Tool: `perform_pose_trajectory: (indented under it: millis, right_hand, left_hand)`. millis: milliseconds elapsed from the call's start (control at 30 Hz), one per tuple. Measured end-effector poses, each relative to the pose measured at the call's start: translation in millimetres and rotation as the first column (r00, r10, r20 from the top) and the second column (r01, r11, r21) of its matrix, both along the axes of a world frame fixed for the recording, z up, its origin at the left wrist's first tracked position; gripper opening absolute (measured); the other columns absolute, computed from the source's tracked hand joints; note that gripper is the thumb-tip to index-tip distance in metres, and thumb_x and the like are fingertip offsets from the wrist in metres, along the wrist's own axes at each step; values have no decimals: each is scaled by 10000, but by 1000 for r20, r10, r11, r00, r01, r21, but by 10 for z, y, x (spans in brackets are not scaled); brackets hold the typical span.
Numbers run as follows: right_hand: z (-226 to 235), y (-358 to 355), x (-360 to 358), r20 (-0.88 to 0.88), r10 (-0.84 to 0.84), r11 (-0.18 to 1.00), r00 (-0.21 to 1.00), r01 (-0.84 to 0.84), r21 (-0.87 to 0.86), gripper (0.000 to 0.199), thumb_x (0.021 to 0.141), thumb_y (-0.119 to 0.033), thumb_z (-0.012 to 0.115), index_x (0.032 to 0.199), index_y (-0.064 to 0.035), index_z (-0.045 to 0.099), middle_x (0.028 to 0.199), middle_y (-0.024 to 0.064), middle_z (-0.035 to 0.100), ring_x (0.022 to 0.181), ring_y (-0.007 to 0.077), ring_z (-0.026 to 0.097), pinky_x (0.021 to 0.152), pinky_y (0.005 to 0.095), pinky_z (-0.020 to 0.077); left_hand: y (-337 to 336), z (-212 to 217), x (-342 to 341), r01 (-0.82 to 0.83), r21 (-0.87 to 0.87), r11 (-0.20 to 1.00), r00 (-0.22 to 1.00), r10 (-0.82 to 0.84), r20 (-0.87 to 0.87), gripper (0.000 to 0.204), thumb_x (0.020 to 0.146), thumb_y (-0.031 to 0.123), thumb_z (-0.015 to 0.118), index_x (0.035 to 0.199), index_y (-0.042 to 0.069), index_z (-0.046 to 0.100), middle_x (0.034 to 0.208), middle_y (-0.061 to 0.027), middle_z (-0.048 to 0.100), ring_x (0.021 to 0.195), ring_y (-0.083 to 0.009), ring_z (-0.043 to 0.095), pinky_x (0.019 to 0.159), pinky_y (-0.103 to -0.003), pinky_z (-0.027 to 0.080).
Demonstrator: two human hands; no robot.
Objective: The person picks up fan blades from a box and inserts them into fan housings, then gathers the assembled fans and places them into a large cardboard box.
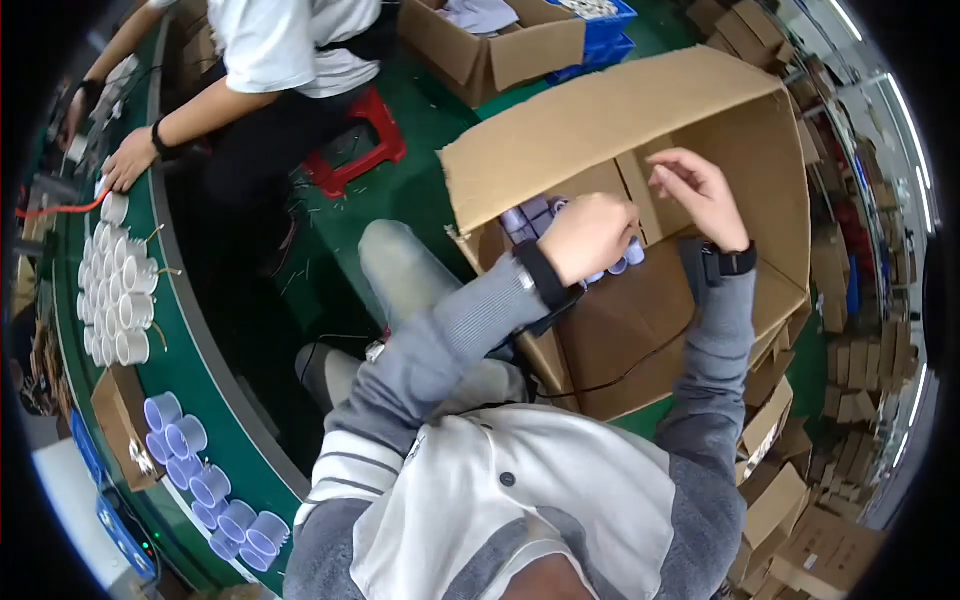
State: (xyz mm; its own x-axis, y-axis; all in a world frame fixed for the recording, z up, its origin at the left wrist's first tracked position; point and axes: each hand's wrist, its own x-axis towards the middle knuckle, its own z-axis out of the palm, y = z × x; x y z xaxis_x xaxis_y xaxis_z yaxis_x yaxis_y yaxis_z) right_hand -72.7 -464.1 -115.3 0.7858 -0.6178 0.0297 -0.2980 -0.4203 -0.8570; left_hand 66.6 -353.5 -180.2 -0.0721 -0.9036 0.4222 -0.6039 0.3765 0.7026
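Head view, looking down. The left hand (590,237), at frame centre, is curled shut, knuckles up, over a cluster of pale lilac plastic cylinders (530,217) lying inside the large open brown cardboard box (700,330); what its fingers enclose is hidden beneath the back of the hand, though lilac rims show at its lower edge. The right hand (700,195), just right of and slightly above the left, is held loosely open with fingers bent, close to the vertical cardboard divider (632,190) inside the box; whether it touches the divider cannot be told. It holds nothing visible.

The cylinders lie directly under and to the upper left of the left hand, which is the nearer of the two; the right hand is just beside them, apart. Their long axes cannot be judged with confidence, as only a few ends show.

Outward, at the left of the frame, a curved green surface (215,390) carries a row of matching lilac cylinders (205,480) and, above them, a block of white cylinders (115,290). At upper left another person's hand (128,160) rests on this surface beside a red plastic stool (355,150). Stacked flattened cartons at the right rim are distorted and hard to make out.
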Motion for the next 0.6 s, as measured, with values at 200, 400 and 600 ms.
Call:
perform_pose_trajectory:
  millis: [200, 400, 600]
  right_hand:
    - [-2503, -779, -1105, -396, -636, 680, 662, 724, 119, 229, 717, -149, 583, 879, 12, 577, 652, 134, 587, 629, 201, 596, 557, 302, 468]
    - [-3393, -200, -1095, -488, -737, 666, 467, 625, -407, 484, 655, -72, 554, 1130, -58, 462, 1071, 188, 470, 912, 389, 484, 792, 435, 406]
    - [-3407, -408, -1118, -350, -822, 561, 448, 534, -632, 529, 633, -76, 613, 1139, -73, 457, 1078, 180, 441, 886, 381, 475, 791, 416, 405]
  left_hand:
    - [-1662, -440, -421, -123, 991, 61, 921, -364, 137, 319, 719, 258, 544, 985, 90, 592, 1013, -158, 562, 949, -273, 542, 755, -427, 448]
    - [-1537, -1765, 219, -322, 811, 489, 783, -344, 518, 434, 717, 257, 563, 1120, 106, 505, 1275, -147, 337, 1189, -314, 297, 937, -456, 298]
    - [-1273, -2581, 518, -420, 531, 736, 654, -160, 739, 438, 701, 221, 583, 1112, 92, 504, 1265, -157, 344, 1175, -334, 308, 940, -447, 301]
